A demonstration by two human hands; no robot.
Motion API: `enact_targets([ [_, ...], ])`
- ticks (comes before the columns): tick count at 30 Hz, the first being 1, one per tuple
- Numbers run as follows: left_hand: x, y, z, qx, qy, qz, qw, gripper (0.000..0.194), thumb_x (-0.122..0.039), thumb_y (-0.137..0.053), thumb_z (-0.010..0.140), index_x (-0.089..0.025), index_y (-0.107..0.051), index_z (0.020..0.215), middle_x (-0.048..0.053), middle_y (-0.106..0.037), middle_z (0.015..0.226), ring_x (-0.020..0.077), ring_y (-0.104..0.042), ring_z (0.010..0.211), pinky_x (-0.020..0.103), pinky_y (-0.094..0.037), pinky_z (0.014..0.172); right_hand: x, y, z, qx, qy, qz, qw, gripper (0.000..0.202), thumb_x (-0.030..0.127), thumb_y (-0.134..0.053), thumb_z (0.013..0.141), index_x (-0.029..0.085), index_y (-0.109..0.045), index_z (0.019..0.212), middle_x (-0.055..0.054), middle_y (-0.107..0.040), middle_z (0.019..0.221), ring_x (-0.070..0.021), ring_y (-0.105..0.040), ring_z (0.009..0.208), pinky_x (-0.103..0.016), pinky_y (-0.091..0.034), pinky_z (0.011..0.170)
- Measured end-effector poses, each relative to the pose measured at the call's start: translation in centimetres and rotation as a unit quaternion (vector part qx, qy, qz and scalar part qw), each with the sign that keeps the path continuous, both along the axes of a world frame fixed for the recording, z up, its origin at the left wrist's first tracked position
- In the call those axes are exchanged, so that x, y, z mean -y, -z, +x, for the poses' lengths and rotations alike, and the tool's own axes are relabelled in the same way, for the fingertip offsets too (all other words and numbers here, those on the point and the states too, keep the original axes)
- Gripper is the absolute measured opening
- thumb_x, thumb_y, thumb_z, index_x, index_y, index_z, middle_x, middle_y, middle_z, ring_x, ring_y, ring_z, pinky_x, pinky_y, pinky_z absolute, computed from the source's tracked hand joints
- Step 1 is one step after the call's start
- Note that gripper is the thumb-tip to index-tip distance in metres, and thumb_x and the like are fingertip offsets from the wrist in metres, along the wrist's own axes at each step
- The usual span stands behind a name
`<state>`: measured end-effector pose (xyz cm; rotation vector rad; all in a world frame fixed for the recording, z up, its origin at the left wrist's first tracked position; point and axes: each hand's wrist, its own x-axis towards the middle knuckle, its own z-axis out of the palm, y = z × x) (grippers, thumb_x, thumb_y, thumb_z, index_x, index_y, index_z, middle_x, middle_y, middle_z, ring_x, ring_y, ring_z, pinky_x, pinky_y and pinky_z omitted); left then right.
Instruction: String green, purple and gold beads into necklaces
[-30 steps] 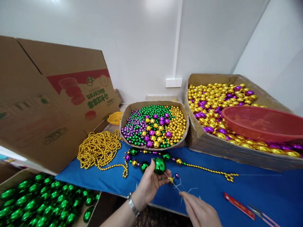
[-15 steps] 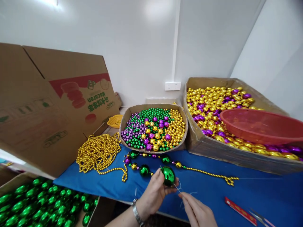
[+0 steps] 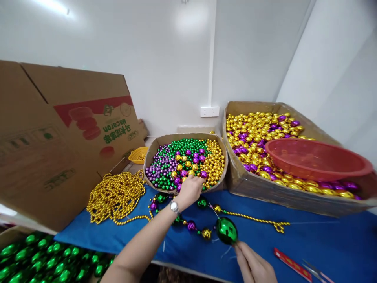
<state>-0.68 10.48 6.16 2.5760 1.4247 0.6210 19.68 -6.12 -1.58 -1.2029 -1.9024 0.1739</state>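
My left hand [image 3: 191, 188], with a watch [image 3: 174, 207] on its wrist, reaches into a shallow box [image 3: 224, 177] of small beads. Its fingers are bent together among the larger gold and purple beads [image 3: 188, 163]; what they pinch is hidden. A large shiny green bead [image 3: 226, 230] sits on a thin needle [image 3: 214, 211], whose far end sticks out at the upper left. My right hand [image 3: 255, 261] pinches the needle's near end, close against the bead. Below the box lies a strung garland of green, purple and gold beads [image 3: 191, 225].
Gold bead chains [image 3: 118, 196] lie heaped left, before a cardboard box [image 3: 88, 157]. A yellow basket [image 3: 138, 155] stands behind. At right are a big bead carton [image 3: 282, 196], a red basin [image 3: 318, 157], a red strip [image 3: 291, 264] and scissors [image 3: 316, 271]. Green beads [image 3: 50, 255] fill a lower-left box.
My left hand has let go of the green bead and moved up into the bead box. My right hand has slid close to the bead, and the needle now shows beyond its other side.
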Motion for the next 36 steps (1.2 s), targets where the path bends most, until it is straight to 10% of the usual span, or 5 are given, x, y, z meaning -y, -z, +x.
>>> enact_targets([
  [13,-4.7,0.9,1.6,-0.106,0.01,-0.078,0.991,0.011,-0.019,-0.058,0.078,-0.018,-0.068,0.081,0.013,-0.066,0.08,0.0283,-0.059,0.086,0.038,-0.041,0.076,-0.2,-0.5,-0.1,-0.02,0.016,-0.01,1.0,0.033,0.035,-0.033,0.096,0.02,-0.062,0.092,-0.006,-0.069,0.074,-0.0164,-0.067,0.061,-0.02,-0.052,0.055],
  [26,-0.4,-0.6,0.3,0.179,-0.003,-0.151,0.972,0.028,-0.03,-0.049,0.084,-0.016,-0.063,0.105,0.006,-0.066,0.085,0.0166,-0.059,0.076,0.024,-0.043,0.064,0.0,-0.6,0.6,-0.01,0.049,-0.001,0.999,0.035,0.037,-0.033,0.097,0.018,-0.062,0.095,-0.009,-0.071,0.08,-0.018,-0.07,0.071,-0.021,-0.054,0.062],
  [28,1.3,-0.5,0.1,0.332,0.004,-0.247,0.91,0.031,-0.034,-0.051,0.084,-0.015,-0.062,0.105,0.006,-0.064,0.083,0.0138,-0.058,0.07,0.021,-0.039,0.055,-0.1,-0.9,0.5,-0.011,0.051,-0.001,0.999,0.035,0.037,-0.033,0.097,0.019,-0.063,0.095,-0.009,-0.071,0.081,-0.0184,-0.07,0.072,-0.022,-0.055,0.062],
  [32,4.2,-0.2,0.1,0.596,0.007,-0.437,0.674,0.027,-0.03,-0.069,0.071,-0.015,-0.065,0.093,0.003,-0.061,0.074,0.0106,-0.055,0.065,0.018,-0.031,0.05,-0.3,-1.2,0.1,-0.008,0.043,0.001,0.999,0.034,0.035,-0.034,0.096,0.019,-0.063,0.092,-0.007,-0.071,0.078,-0.0172,-0.069,0.067,-0.022,-0.055,0.06],
  [36,5.5,-0.3,0.4,0.637,-0.005,-0.485,0.599,0.025,-0.027,-0.073,0.067,-0.015,-0.067,0.087,0.002,-0.061,0.069,0.01,-0.054,0.062,0.019,-0.029,0.049,-0.4,-1.1,-0.1,0.004,0.043,0.014,0.999,0.034,0.034,-0.034,0.095,0.019,-0.064,0.093,-0.007,-0.071,0.077,-0.0168,-0.069,0.067,-0.022,-0.055,0.06],
])
